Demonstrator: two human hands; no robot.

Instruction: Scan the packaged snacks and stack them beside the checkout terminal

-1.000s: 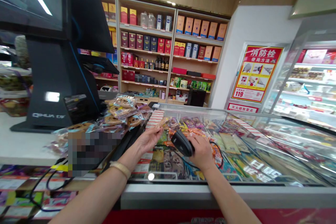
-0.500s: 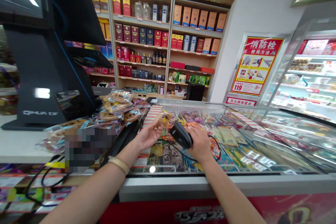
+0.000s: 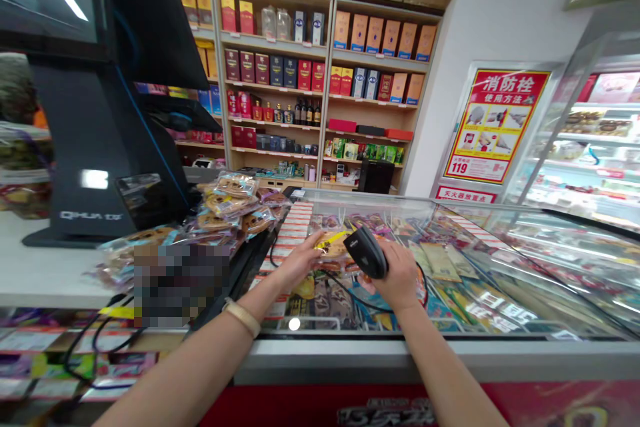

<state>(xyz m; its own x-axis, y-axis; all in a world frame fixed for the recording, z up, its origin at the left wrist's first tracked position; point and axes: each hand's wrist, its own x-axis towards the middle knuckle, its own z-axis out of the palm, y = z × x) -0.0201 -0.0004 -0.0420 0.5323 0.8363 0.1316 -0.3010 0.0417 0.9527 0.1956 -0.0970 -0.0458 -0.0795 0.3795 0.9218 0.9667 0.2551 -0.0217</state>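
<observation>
My left hand (image 3: 301, 260), with a pale bracelet on the wrist, pinches the edge of a clear-wrapped brown snack packet (image 3: 330, 247) with a yellow strip. Fingers wrapped around its grip, my right hand (image 3: 400, 273) holds a black barcode scanner (image 3: 367, 253). The scanner's head is right beside the packet and partly overlaps it in view. Both hands are over the glass-topped freezer (image 3: 350, 340). To the left lies a pile of similar wrapped packets (image 3: 230, 200), and another packet (image 3: 130, 257) lies on the white counter.
A black point-of-sale terminal (image 3: 95, 147) stands on the white counter (image 3: 30, 273) at left. A black cable (image 3: 350, 290) runs across the freezer top. Behind are shelves of boxed bottles (image 3: 275, 70). A red and yellow poster (image 3: 500, 123) hangs at right.
My left hand has shifted the packet slightly right and down, turning its yellow strip into view. My right hand and the scanner have moved slightly right. The camera view has shifted a little.
</observation>
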